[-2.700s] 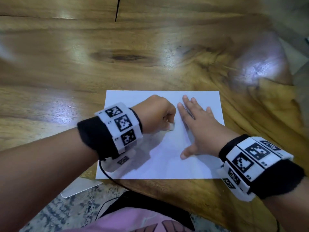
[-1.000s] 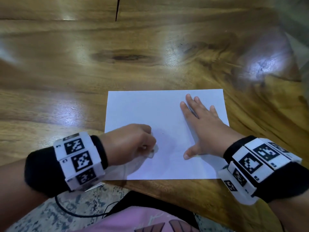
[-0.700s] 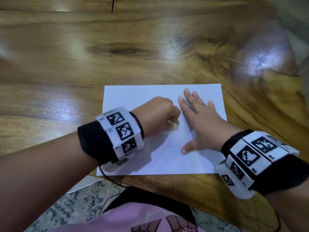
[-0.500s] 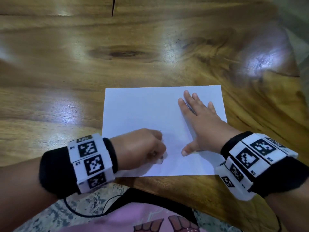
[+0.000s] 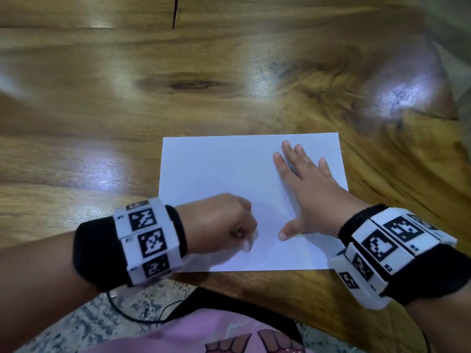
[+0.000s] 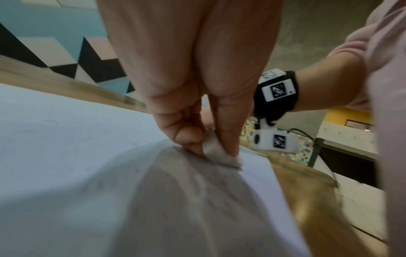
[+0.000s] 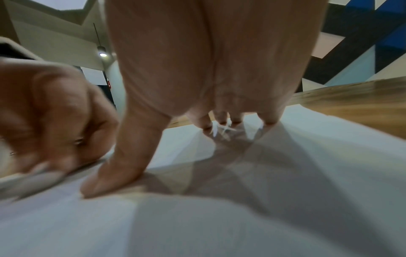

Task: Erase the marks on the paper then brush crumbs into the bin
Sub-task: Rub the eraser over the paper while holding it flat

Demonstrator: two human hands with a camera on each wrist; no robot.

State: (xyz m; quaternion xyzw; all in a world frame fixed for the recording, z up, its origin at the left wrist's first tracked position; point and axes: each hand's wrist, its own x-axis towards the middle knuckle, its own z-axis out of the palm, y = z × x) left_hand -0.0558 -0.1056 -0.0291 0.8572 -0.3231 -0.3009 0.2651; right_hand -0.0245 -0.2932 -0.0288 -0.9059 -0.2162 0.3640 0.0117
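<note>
Paper (image 5: pixel 224 179) lies flat on the wooden table (image 5: pixel 102 110), close to its near edge. Pinched between the curled thumb and fingers of the left hand (image 5: pixel 216 225), a small white eraser (image 6: pixel 214 150) touches the sheet's near part. The right hand (image 5: pixel 305 189) presses flat on the paper's right side, fingers straight and spread, thumb (image 7: pixel 118 170) out.

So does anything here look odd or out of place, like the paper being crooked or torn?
Nothing stands out. The paper lies flat and whole near the wooden table's front edge, the right hand pressing it flat. The left hand pinches a white eraser against it. No bin is in view.
</note>
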